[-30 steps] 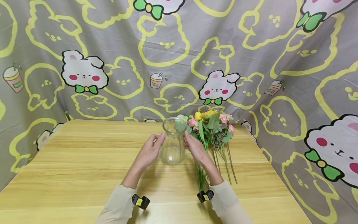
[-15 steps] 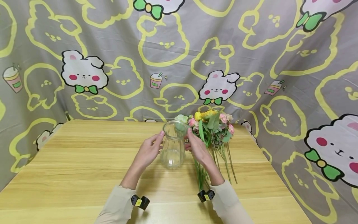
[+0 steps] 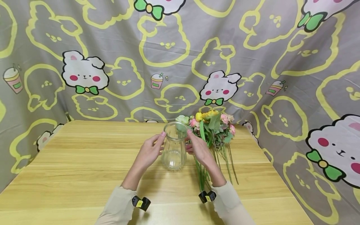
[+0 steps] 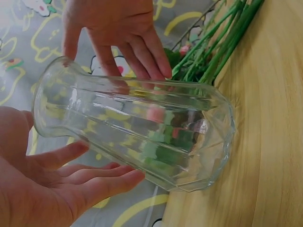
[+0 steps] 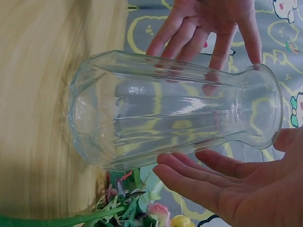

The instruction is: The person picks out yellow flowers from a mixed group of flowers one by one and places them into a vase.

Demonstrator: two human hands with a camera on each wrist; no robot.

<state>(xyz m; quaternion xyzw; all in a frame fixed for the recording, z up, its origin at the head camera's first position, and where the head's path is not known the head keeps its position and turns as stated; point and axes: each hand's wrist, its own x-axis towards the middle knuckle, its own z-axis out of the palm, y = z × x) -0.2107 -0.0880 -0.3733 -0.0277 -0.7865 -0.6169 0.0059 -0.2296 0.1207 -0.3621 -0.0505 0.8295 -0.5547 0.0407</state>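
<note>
A clear glass vase [image 3: 173, 153] with a flared rim and faceted base stands upright on the wooden table, between both hands. My left hand [image 3: 151, 150] is at its left side, thumb near the neck; in the left wrist view the fingers [image 4: 94, 184] are nearly straight along the glass. On the other side is my right hand [image 3: 199, 150], its fingers [image 5: 199, 182] also extended beside the vase in the right wrist view. Fingertips lie at or very close to the glass; firm contact cannot be told. Neither hand curls around it.
Just right of the vase lies a bunch of flowers [image 3: 215, 125], pink, yellow and pale green, its long stems [image 3: 201, 175] pointing toward me under the right forearm. A patterned curtain [image 3: 123, 40] hangs behind and beside the wooden table [image 3: 84, 168].
Over the first half second the vase came slightly toward me, and its base now sits lower in the head view. Both hands stayed at its sides; little differs since then.
</note>
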